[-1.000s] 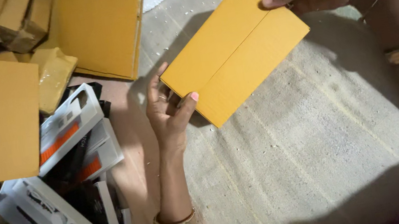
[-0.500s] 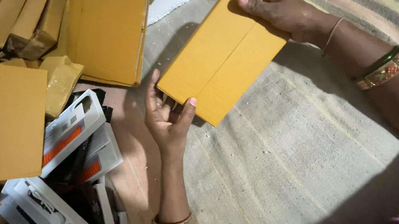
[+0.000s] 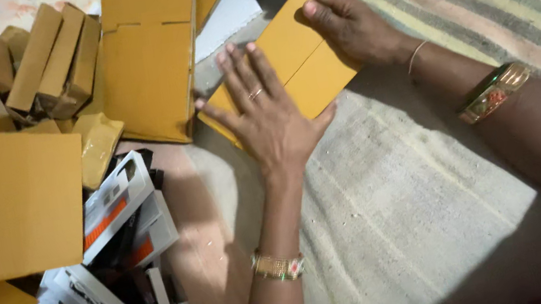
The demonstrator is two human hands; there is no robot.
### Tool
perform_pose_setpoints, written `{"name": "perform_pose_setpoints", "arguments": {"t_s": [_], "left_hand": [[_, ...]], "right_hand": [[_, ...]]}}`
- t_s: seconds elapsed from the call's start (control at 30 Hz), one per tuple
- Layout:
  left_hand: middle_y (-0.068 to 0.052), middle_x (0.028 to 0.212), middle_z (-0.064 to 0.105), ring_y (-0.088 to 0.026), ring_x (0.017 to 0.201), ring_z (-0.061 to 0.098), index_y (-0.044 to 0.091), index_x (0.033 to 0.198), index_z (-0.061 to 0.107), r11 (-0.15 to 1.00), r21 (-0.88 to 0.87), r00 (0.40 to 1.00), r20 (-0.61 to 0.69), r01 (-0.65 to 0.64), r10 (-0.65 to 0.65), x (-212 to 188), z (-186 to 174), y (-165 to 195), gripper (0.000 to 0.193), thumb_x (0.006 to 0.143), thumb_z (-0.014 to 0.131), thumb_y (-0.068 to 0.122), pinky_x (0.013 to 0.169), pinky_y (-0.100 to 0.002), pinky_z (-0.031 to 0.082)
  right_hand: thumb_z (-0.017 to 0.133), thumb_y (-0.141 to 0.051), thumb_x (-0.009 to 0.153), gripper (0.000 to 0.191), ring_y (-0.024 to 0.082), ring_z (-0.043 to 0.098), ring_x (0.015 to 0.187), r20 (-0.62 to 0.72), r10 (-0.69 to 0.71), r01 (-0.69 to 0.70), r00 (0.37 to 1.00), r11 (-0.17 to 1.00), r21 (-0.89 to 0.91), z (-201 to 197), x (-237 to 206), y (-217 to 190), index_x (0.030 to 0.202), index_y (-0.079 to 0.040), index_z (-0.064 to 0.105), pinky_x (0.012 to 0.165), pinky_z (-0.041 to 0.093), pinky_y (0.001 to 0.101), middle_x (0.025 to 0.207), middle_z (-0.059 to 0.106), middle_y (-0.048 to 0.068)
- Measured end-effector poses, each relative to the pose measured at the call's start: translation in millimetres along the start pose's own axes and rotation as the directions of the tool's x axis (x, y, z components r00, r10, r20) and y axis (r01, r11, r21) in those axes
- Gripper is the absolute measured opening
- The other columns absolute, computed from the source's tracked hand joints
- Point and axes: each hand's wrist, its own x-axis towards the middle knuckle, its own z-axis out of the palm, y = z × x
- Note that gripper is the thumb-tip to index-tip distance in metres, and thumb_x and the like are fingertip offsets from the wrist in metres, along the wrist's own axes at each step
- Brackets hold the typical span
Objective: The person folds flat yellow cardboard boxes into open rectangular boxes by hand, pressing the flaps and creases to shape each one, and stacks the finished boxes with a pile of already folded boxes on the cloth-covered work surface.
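Cardboard is under both your hands: a flat yellow box [image 3: 305,72] lies on the pale woven mat [image 3: 400,204], with one seam running across its top face. Your left hand [image 3: 268,113] rests palm down on its near end, fingers spread and straight, gripping nothing. Your right hand [image 3: 348,22] presses flat on the far end, fingers stretched out, also not clenched. You cannot see inside the box; its flaps lie flat and shut. To your left a large yellow carton [image 3: 6,202] sits closed, and beside it lies a heap of white and black product packs [image 3: 116,218] with orange stripes, loose on the floor, not in any container. Behind them more folded yellow boxes [image 3: 53,59] are piled, and a tall flattened yellow carton [image 3: 147,70] lies just beside the box you press
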Motion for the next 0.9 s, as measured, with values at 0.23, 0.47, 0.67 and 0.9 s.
{"name": "perform_pose_setpoints", "arguments": {"t_s": [0.23,0.47,0.67,0.9], "left_hand": [[-0.027,0.168,0.014,-0.042,0.157,0.009,-0.003,0.16,0.016,0.978,0.142,0.987,0.05,-0.156,0.15,52,2,74,0.133,0.067,0.074,0.071,0.118,-0.076,0.009],[-0.024,0.167,0.019,-0.039,0.155,0.017,-0.003,0.16,0.02,0.985,0.104,0.99,-0.002,-0.137,0.138,57,20,78,0.128,0.065,0.077,0.062,0.12,-0.074,0.01],[-0.021,0.164,0.027,-0.035,0.153,0.024,-0.002,0.158,0.018,0.988,0.001,0.984,-0.091,-0.156,0.155,49,17,64,0.136,0.062,0.075,0.074,0.124,-0.067,0.015],[-0.026,0.156,0.038,-0.036,0.144,0.035,-0.009,0.156,0.016,0.99,-0.032,0.988,-0.08,-0.135,0.132,27,13,11,0.144,0.068,0.051,0.1,0.121,-0.065,0.018]], "right_hand": [[0.035,-0.036,0.114,0.051,0.016,0.05,0.143,-0.023,-0.068,0.065,0.997,0.99,-0.126,-14,6,16,0.156,-0.008,0.042,0.119,0.044,0.0319,0.155,0.052,0.008],[0.038,-0.036,0.114,0.05,0.019,0.057,0.137,-0.066,-0.036,0.025,0.997,0.988,-0.154,-16,8,25,0.154,-0.007,0.046,0.116,0.049,0.0332,0.15,0.059,0.01],[0.04,-0.037,0.114,0.05,0.017,0.057,0.133,-0.065,-0.052,0.043,0.997,0.99,-0.133,-13,6,22,0.152,-0.005,0.048,0.114,0.048,0.0309,0.143,0.062,0.01],[0.045,-0.042,0.112,0.052,0.011,0.062,0.117,-0.068,0.008,-0.014,0.998,0.996,-0.093,-6,4,14,0.15,-0.008,0.053,0.1,0.055,0.0275,0.127,0.066,0.006]]}}
